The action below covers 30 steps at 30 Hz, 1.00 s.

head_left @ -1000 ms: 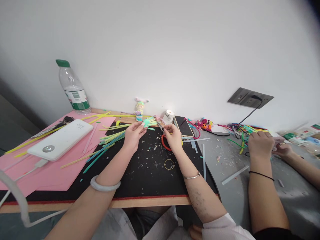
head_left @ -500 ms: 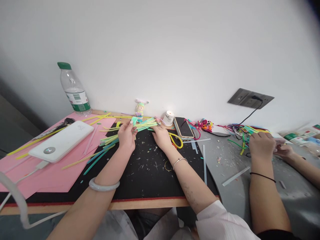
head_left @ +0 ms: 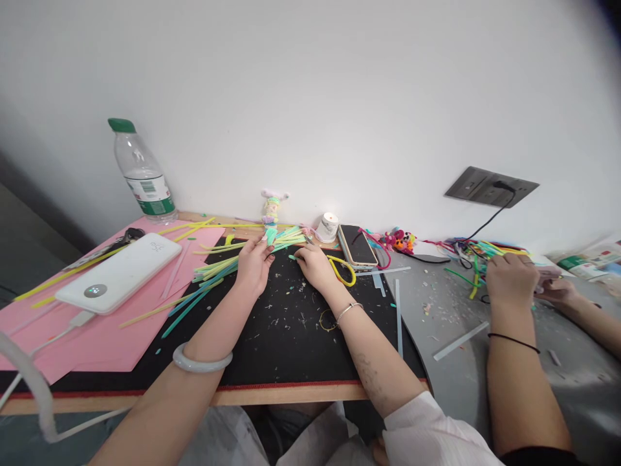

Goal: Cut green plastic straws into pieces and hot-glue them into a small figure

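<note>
My left hand point(head_left: 255, 266) is closed around a small mint-green bundle of fuzzy pipe cleaner point(head_left: 270, 235), pinched at the fingertips. To its right, my right hand point(head_left: 315, 264) bends its fingers over the black mat, with a short green pipe-cleaner piece point(head_left: 292, 257) at the fingertips. Loose yellow and green pipe cleaners point(head_left: 220, 265) lie under and beside my left hand. A yellow loop point(head_left: 345, 270), like a scissors handle, shows by my right wrist; the rest is hidden. Behind my hands a small pipe-cleaner doll point(head_left: 272, 208) stands against the wall.
On pink sheets point(head_left: 140, 343) at left lie a white power bank point(head_left: 121, 275) and a bottle point(head_left: 145, 175). A paper cup point(head_left: 328, 226) and a phone point(head_left: 358, 244) stand near the wall. Another person's hands point(head_left: 512, 281) work at the right. Scraps dot the black mat point(head_left: 272, 349).
My left hand has shifted slightly right with the mint-green piece, which now covers the doll's lower part. My right hand has drawn back slightly from the pipe cleaners.
</note>
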Motion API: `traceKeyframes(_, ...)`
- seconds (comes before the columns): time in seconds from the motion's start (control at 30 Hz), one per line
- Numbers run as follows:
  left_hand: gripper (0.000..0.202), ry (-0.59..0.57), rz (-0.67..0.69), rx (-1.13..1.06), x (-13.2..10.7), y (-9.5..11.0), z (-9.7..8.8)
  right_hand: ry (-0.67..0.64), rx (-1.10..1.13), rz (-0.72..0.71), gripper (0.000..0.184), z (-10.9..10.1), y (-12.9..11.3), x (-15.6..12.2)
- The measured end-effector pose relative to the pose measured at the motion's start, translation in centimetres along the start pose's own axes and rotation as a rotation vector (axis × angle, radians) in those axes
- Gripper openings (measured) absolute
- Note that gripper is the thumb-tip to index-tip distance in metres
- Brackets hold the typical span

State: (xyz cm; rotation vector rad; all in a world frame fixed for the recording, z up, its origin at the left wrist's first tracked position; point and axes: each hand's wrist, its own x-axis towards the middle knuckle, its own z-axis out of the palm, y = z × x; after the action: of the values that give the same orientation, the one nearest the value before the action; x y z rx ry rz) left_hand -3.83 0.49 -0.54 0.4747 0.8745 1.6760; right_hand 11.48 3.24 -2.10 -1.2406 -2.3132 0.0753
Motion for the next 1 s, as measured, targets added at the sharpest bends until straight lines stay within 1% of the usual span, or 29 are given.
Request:
traceKeyframes(0.07,0.021,-0.036,-0.018,0.019,-0.1,-0.1,0.0,0.0,0.012,0.02,0.016,0.0,0.1,-0.1)
traceKeyframes(0.1,0.022,-0.055,-0.027,0.027,-0.2,-0.1,0.1,0.016,0.024,0.022,0.017,0.0,0.1,-0.1)
traceKeyframes(0.2,0.024,-0.091,-0.058,0.043,-0.3,-0.1,0.2,0.094,0.09,-0.015,0.031,-0.2,0.0,-0.2)
traceKeyframes(0.27,0.026,-0.106,-0.092,0.065,-0.5,-0.1,0.3,0.143,0.152,-0.013,0.035,-0.4,0.0,-0.3)
traceKeyframes(0.3,0.027,-0.111,-0.111,0.078,-0.5,-0.1,0.3,0.166,0.19,0.012,0.034,-0.6,0.0,-0.3)
traceKeyframes(0.37,0.028,-0.125,-0.145,0.103,-0.6,-0.1,0.3,0.213,0.299,0.108,0.027,-0.8,0.0,-0.5)
traceKeyframes(0.47,0.03,-0.162,-0.182,0.134,-0.6,-0.3,0.1,0.271,0.544,0.268,0.017,-1.1,0.2,-0.5)
traceKeyframes(0.57,0.032,-0.22,-0.17,0.171,-0.7,-0.6,-0.2,0.304,0.815,0.334,0.016,-1.4,0.3,-0.5)
traceKeyframes(0.67,0.033,-0.258,-0.14,0.228,-0.8,-0.9,-0.3,0.289,1.009,0.348,0.019,-1.6,0.4,-0.4)
traceKeyframes(0.77,0.034,-0.28,-0.133,0.283,-0.9,-1.0,-0.4,0.259,1.121,0.381,0.017,-1.7,0.3,-0.4)
traceKeyframes(0.83,0.035,-0.299,-0.138,0.295,-1.0,-1.0,-0.4,0.241,1.158,0.382,0.017,-1.8,0.3,-0.4)
traceKeyframes(1.0,0.033,-0.335,-0.178,0.28,-1.1,-1.0,-0.2,0.22,1.192,0.324,0.019,-1.7,0.3,-0.4)
